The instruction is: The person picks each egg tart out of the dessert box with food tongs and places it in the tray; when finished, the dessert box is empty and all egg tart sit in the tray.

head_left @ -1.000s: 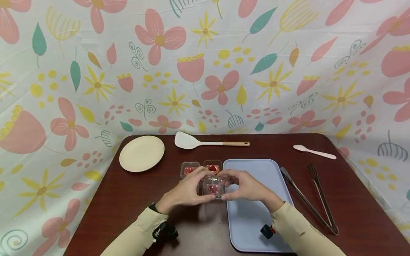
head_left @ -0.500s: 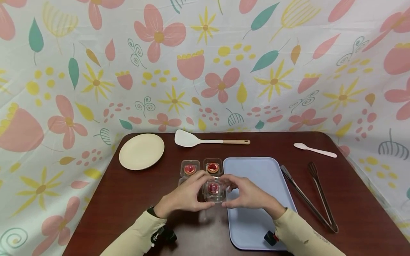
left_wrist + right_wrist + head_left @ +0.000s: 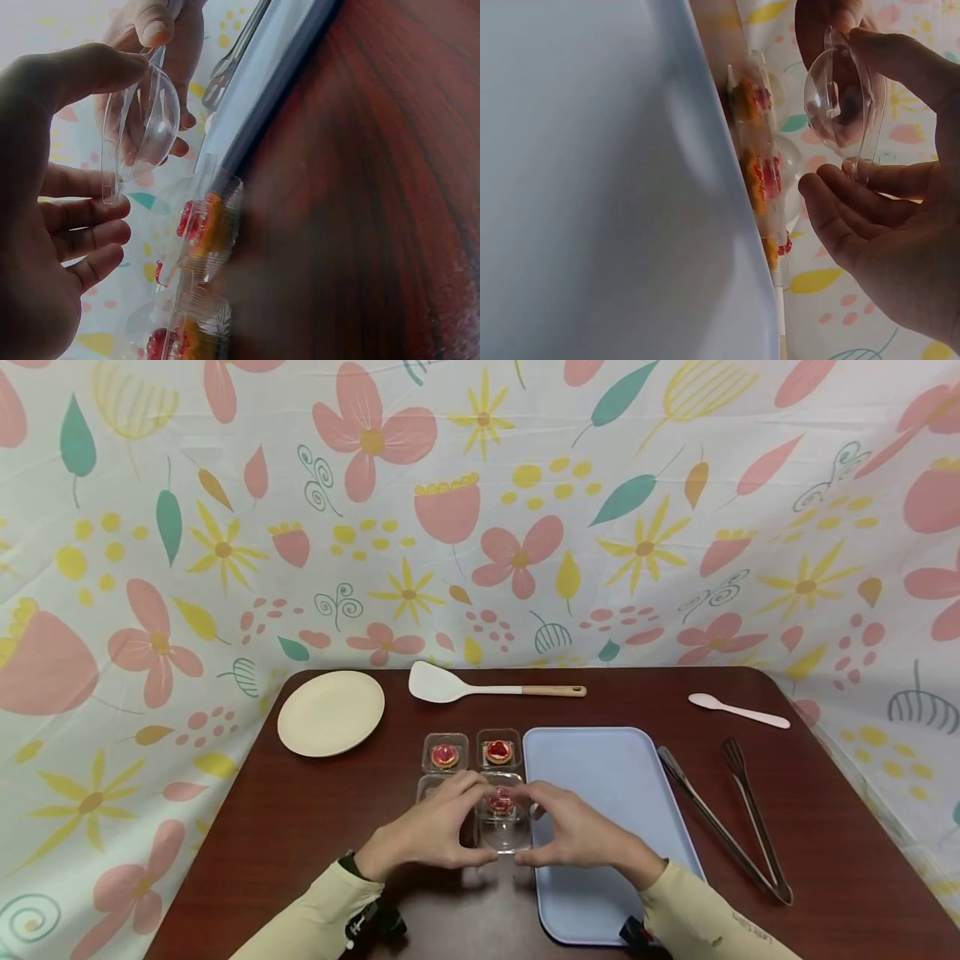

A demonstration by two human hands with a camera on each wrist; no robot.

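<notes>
Both hands hold a clear plastic domed lid (image 3: 504, 837) between them, raised off the table. My left hand (image 3: 431, 828) pinches its left edge with thumb and fingers; my right hand (image 3: 583, 832) pinches the right edge. In the left wrist view the lid (image 3: 159, 120) stands nearly on edge, and in the right wrist view its dome (image 3: 832, 101) bulges toward the tray. Behind and below it a red-topped tart (image 3: 500, 800) shows through the plastic. Two more tarts (image 3: 444, 756) sit in clear containers (image 3: 498, 735) behind. Another container (image 3: 426, 787) is mostly hidden by my left hand.
A blue tray (image 3: 600, 893) lies under and beside my right hand. Metal tongs (image 3: 720, 822) rest to its right. A cream plate (image 3: 330, 714), a white spatula (image 3: 442, 683) and a pale pink spoon (image 3: 738, 710) lie along the back of the dark table (image 3: 300, 860).
Both hands have drawn toward the body with the lid, and its tilt has changed. The tarts behind, partly covered by the hands at first, now show fully.
</notes>
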